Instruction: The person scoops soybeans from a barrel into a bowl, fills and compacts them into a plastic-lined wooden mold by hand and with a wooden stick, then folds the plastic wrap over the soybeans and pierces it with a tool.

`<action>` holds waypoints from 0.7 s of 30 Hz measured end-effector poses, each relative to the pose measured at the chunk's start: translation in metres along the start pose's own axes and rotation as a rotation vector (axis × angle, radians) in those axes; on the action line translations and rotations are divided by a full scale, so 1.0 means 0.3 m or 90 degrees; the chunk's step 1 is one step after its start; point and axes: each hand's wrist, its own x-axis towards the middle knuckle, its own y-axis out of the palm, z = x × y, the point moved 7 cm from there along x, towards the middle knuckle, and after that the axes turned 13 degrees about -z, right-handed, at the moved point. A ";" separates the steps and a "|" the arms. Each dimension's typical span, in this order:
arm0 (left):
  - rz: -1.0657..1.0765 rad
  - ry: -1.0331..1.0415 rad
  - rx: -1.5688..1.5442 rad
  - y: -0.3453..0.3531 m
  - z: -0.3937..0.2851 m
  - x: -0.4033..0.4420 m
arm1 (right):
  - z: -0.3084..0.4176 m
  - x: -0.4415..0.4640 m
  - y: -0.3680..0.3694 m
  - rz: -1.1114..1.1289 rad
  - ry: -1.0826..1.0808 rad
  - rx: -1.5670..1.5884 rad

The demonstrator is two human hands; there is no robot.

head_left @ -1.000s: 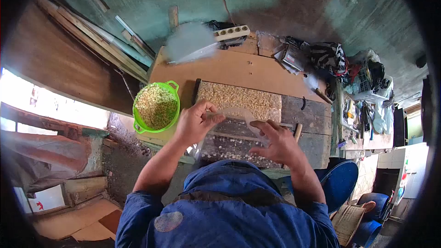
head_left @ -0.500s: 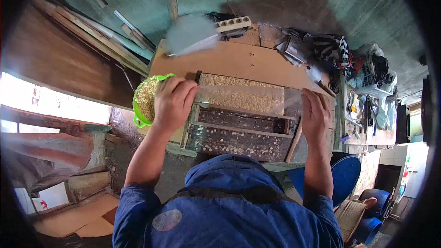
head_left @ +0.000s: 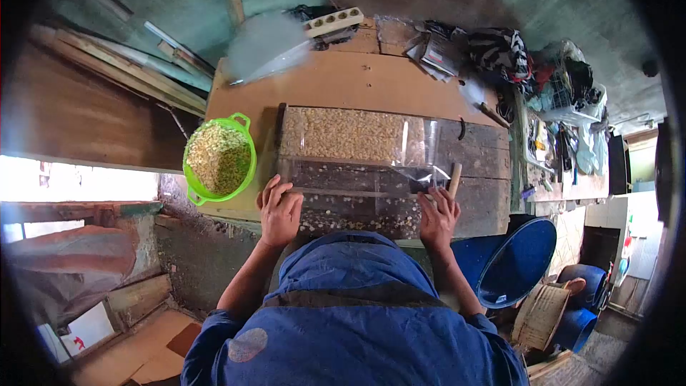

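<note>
A clear plastic sheet [head_left: 350, 178] lies across a wooden frame with compartments on the workbench. Beneath it, the far compartment is filled with pale beans or grains [head_left: 343, 132]; loose ones are scattered over the dark wood nearer me. My left hand [head_left: 280, 209] has its fingers curled at the sheet's near left corner, beside the frame. At the near right corner, my right hand [head_left: 438, 216] pinches the sheet's edge, close to a wooden stick [head_left: 454, 180]. A green plastic colander [head_left: 243, 166] with more of the pale grains stands left of the frame.
A power strip [head_left: 334, 22] and a heap of clear plastic [head_left: 268, 53] lie at the back of the bench. Bags and a wire basket [head_left: 572, 104] fill the right side. A blue barrel [head_left: 518, 261] stands below at right; boards [head_left: 136, 75] lean at left.
Both hands have come down toward me, drawing the plastic sheet over the frame's near compartments. My left hand has moved clear of the colander, and my right hand has shifted left.
</note>
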 end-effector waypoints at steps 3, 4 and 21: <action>0.111 -0.008 0.003 0.040 0.024 -0.053 | -0.017 -0.057 0.037 0.051 0.006 0.003; 0.115 -0.007 -0.001 0.032 0.020 -0.059 | 0.000 -0.060 0.036 0.086 0.009 0.022; 0.356 -0.083 0.139 0.072 0.056 -0.135 | 0.051 -0.159 0.094 0.267 0.056 -0.009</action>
